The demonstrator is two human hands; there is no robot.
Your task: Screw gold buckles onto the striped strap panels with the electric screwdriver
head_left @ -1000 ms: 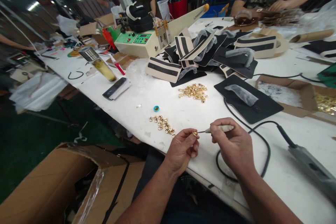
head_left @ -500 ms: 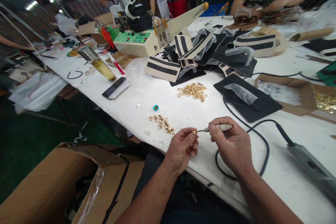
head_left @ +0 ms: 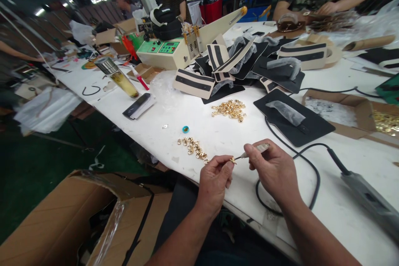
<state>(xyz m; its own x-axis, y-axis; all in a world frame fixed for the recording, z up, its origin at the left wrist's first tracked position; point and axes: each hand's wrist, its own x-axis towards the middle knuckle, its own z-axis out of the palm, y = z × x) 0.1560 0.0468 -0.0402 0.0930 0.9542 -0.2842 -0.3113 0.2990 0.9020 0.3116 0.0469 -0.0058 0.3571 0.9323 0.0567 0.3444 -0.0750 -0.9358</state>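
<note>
My left hand (head_left: 215,181) pinches a small gold metal ring (head_left: 232,160) between thumb and fingers, just above the white table's (head_left: 224,133) near edge. My right hand (head_left: 272,170) is closed round a pen-like tool (head_left: 257,149) with a thin tip that touches the ring. A black cable (head_left: 311,166) runs from that tool in a loop to a grey box (head_left: 369,199) at the right. A small group of gold rings (head_left: 193,147) lies just left of my left hand, and a larger heap of gold rings (head_left: 230,109) lies farther back.
Black and beige padded panels (head_left: 249,62) are piled mid-table, behind them a cream machine with a green panel (head_left: 170,50). A glass bottle (head_left: 120,78), a blue cap (head_left: 185,129), cardboard trays (head_left: 349,112) and an open carton (head_left: 77,220) below left. Other people work at the far side.
My left hand has turned the ring slightly and the tool tip has dropped a little toward it. The view has shifted a bit; nothing else has moved.
</note>
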